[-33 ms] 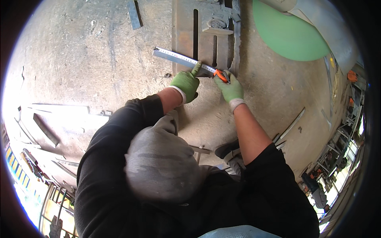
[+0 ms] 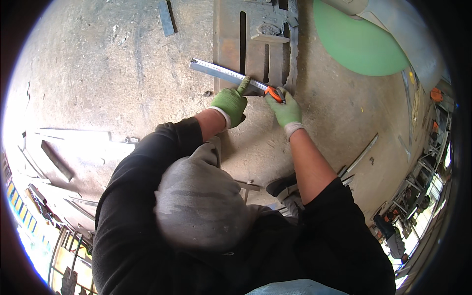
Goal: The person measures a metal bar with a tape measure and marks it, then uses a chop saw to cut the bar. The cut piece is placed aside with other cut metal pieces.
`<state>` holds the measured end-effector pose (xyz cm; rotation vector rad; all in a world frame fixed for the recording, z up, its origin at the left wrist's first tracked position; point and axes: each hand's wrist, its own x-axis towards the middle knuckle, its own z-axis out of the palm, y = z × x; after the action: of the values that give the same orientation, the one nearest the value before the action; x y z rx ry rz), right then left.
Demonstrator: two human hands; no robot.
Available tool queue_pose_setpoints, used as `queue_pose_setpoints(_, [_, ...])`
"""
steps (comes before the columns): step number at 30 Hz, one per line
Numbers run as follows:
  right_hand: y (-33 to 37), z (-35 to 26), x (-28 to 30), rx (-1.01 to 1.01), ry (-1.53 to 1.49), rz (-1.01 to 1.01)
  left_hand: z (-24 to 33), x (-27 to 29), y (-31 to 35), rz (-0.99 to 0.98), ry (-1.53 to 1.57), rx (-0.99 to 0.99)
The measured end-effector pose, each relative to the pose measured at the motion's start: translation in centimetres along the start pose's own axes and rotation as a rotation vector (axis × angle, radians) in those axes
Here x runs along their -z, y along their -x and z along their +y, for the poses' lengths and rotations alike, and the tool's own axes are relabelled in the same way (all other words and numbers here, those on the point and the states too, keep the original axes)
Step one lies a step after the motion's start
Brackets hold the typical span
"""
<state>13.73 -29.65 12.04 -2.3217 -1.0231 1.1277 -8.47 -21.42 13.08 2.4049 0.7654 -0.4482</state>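
Observation:
A steel tape measure's pale blade (image 2: 219, 68) lies stretched along a flat grey metal bar (image 2: 209, 71). Both slant across the near end of a slotted steel plate (image 2: 228, 44) and stick out past its left edge. My left hand (image 2: 229, 104), in a green glove, rests its outstretched index finger on the blade and bar. Its other fingers are curled under, and whatever they hold, if anything, is hidden. In my right hand (image 2: 286, 109), gloved too, is the orange and black case of the tape measure (image 2: 275, 94), at the blade's right end.
A welded block (image 2: 270, 34) rises from the plate. Right of it lies a rounded green sheet (image 2: 359, 46) beside a grey one. One short metal strip (image 2: 166, 18) is on the floor at the upper left. A curved metal piece (image 2: 57, 161) and other strips lie at left.

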Motion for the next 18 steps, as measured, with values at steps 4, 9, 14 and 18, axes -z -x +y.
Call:
queue_pose_setpoints(4, [-0.1, 0.1, -0.2, 0.009, -0.028, 0.035, 0.1, 0.1, 0.3, 0.002, 0.003, 0.004])
queue_pose_setpoints(9, [-0.2, 0.7, -0.4, 0.035, -0.065, 0.035, -0.1, -0.2, 0.5, 0.035, 0.008, -0.001])
queue_pose_setpoints(14, [0.0, 0.4, 0.1, 0.016, 0.042, 0.018, -0.5, -1.2, 0.6, 0.093, 0.043, -0.018])
queue_pose_setpoints(18, [0.1, 0.0, 0.3, 0.002, 0.092, 0.012, -0.5, -1.7, 0.8, 0.115, 0.042, -0.009])
